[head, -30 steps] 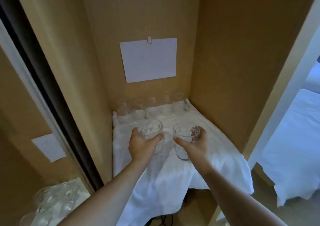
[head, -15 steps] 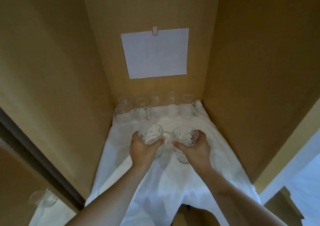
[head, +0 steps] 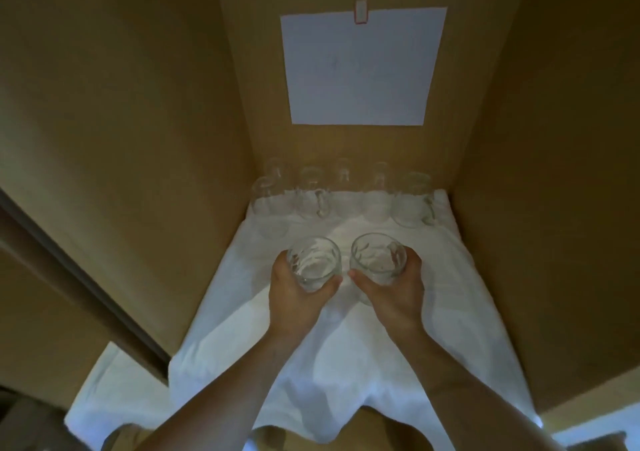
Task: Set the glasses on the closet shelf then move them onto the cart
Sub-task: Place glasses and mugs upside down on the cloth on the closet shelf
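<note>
Closet shelf, covered with a white cloth [head: 398, 364] that hangs over its front edge.

Left hand [head: 298, 298]: fingers and thumb wrapped round a clear glass [head: 313, 262], held upright above the cloth just left of centre.

Right hand [head: 394, 291]: fingers and thumb wrapped round a second clear glass [head: 377, 258], upright, just beside the first at its 3 o'clock; whether the two rims touch cannot be told.

Row of clear handled glasses [head: 346, 194]: at 12 o'clock from the hands, standing on the cloth against the back wall, well apart from the held pair.

White paper sheet [head: 362, 66]: fixed to the wooden back wall above the row, held by a small clip [head: 361, 10] at its top edge.
</note>
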`<state>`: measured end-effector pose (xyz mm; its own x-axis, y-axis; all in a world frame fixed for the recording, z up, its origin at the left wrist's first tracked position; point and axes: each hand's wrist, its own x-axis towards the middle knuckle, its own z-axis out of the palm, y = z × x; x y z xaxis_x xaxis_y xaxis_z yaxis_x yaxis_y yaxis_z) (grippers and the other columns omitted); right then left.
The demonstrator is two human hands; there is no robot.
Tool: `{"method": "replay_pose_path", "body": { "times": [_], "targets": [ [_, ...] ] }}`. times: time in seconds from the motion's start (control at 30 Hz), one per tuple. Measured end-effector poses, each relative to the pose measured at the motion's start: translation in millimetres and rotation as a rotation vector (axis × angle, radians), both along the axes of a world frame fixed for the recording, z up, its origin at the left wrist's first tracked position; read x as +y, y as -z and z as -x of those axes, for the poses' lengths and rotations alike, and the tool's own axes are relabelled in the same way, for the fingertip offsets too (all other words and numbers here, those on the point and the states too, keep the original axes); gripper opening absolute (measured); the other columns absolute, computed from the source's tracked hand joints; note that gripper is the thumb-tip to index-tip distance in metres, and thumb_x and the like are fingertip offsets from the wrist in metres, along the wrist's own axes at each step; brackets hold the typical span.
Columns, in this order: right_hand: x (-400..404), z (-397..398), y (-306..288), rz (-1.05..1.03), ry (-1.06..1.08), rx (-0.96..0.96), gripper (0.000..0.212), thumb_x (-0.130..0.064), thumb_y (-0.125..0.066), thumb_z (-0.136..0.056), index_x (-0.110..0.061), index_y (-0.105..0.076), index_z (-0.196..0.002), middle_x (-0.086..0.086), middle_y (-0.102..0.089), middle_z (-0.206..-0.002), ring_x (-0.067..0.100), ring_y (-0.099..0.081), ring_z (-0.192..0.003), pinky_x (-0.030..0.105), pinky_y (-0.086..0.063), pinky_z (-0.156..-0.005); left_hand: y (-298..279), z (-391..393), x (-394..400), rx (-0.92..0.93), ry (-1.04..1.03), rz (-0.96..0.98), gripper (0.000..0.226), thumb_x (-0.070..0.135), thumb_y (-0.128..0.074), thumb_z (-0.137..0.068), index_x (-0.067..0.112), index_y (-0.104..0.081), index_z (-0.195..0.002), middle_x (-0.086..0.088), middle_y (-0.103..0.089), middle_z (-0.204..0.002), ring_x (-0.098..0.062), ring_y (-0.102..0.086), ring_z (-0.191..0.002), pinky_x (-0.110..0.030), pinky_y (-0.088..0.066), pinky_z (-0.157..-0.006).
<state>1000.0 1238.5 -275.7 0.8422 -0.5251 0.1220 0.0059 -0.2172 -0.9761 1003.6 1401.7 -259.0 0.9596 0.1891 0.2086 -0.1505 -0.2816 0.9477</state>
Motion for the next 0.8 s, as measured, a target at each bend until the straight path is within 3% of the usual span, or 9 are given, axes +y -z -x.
{"method": "replay_pose_path", "body": {
  "times": [0.1,0.23,0.3,0.37,0.43,0.5,0.6,0.73,0.8],
  "targets": [
    [-2.9,-4.2,5.8,-0.017,-0.036,-0.017,0.104,-0.035,-0.101,-0.051,-0.026,-0.044,-0.137,-0.007,-0.056,-0.131,0.011,-0.056,-0.122,0.025,-0.047,-0.104,7.1,0.2,1.2,-0.002,0.005,0.025,0.079,0.025,-0.098,-0.062,0.029,-0.044,-0.120,0.023,-0.055,-0.111,0.024,-0.053,-0.100,0.000,-0.042,-0.080],
    [-3.5,-1.0,17.5,0.023,-0.052,-0.012,0.115,-0.036,-0.100,-0.052,-0.025,-0.038,-0.149,-0.003,-0.053,-0.144,0.011,-0.051,-0.130,0.021,-0.040,-0.106,14.1,-0.6,3.7,0.011,0.032,0.068,0.081,0.036,-0.097,-0.062,0.035,-0.046,-0.124,0.017,-0.060,-0.120,0.007,-0.059,-0.110,-0.014,-0.050,-0.090],
    [-4.0,-1.0,18.6,0.032,-0.059,-0.011,0.117,-0.035,-0.100,-0.053,-0.026,-0.035,-0.151,-0.003,-0.051,-0.146,0.009,-0.050,-0.130,0.019,-0.038,-0.105,7.5,-0.9,6.8,0.066,0.127,0.128,0.077,0.048,-0.091,-0.064,0.038,-0.046,-0.126,0.014,-0.062,-0.123,0.001,-0.062,-0.113,-0.019,-0.052,-0.092],
    [-4.5,-2.6,18.7,0.024,-0.066,-0.014,0.117,-0.030,-0.100,-0.054,-0.025,-0.035,-0.151,-0.003,-0.050,-0.146,0.005,-0.047,-0.127,0.016,-0.038,-0.103,0.5,-2.4,12.4,0.150,0.190,0.283,0.061,0.056,-0.077,-0.079,0.034,-0.052,-0.129,0.011,-0.066,-0.125,-0.004,-0.064,-0.115,-0.023,-0.054,-0.092],
    [-3.9,-4.2,18.3,0.014,-0.059,-0.022,0.115,-0.027,-0.100,-0.055,-0.025,-0.035,-0.150,-0.002,-0.049,-0.147,0.003,-0.046,-0.126,0.015,-0.037,-0.103,1.5,-8.3,24.1,0.223,0.146,0.475,0.035,0.040,-0.058,-0.100,0.021,-0.063,-0.129,0.002,-0.071,-0.123,-0.012,-0.066,-0.115,-0.030,-0.054,-0.094],
    [-2.5,-4.2,17.7,0.015,-0.048,-0.024,0.116,-0.027,-0.099,-0.056,-0.025,-0.034,-0.151,-0.001,-0.048,-0.147,0.005,-0.046,-0.129,0.017,-0.037,-0.105,9.4,-13.5,35.6,0.285,0.117,0.516,0.026,0.012,-0.053,-0.101,0.012,-0.073,-0.117,-0.008,-0.074,-0.117,-0.023,-0.068,-0.112,-0.038,-0.053,-0.096],
    [-0.4,-3.7,19.4,0.047,-0.028,-0.025,0.121,-0.031,-0.099,-0.055,-0.023,-0.030,-0.154,0.000,-0.045,-0.152,0.011,-0.044,-0.137,0.024,-0.036,-0.113,29.4,-17.7,45.3,0.359,0.172,0.424,0.039,-0.006,-0.055,-0.088,0.018,-0.078,-0.109,-0.009,-0.075,-0.113,-0.033,-0.067,-0.115,-0.046,-0.052,-0.098],
    [-1.1,-6.0,22.9,0.067,-0.016,-0.013,0.120,-0.034,-0.099,-0.053,-0.020,-0.032,-0.152,-0.002,-0.045,-0.148,0.011,-0.044,-0.136,0.026,-0.035,-0.114,33.1,-29.9,49.1,0.355,0.422,0.298,0.073,-0.016,-0.063,-0.073,0.022,-0.059,-0.135,-0.002,-0.069,-0.129,-0.022,-0.063,-0.123,-0.033,-0.056,-0.092],
    [-1.9,-6.8,24.1,0.069,-0.018,-0.001,0.120,-0.034,-0.099,-0.054,-0.020,-0.032,-0.152,-0.002,-0.046,-0.148,0.009,-0.044,-0.134,0.026,-0.035,-0.114,29.0,-36.6,48.5,0.388,0.554,0.252,0.093,-0.020,-0.069,-0.065,0.027,-0.049,-0.143,-0.003,-0.066,-0.130,-0.020,-0.065,-0.115,-0.035,-0.056,-0.086]
  ]
}}
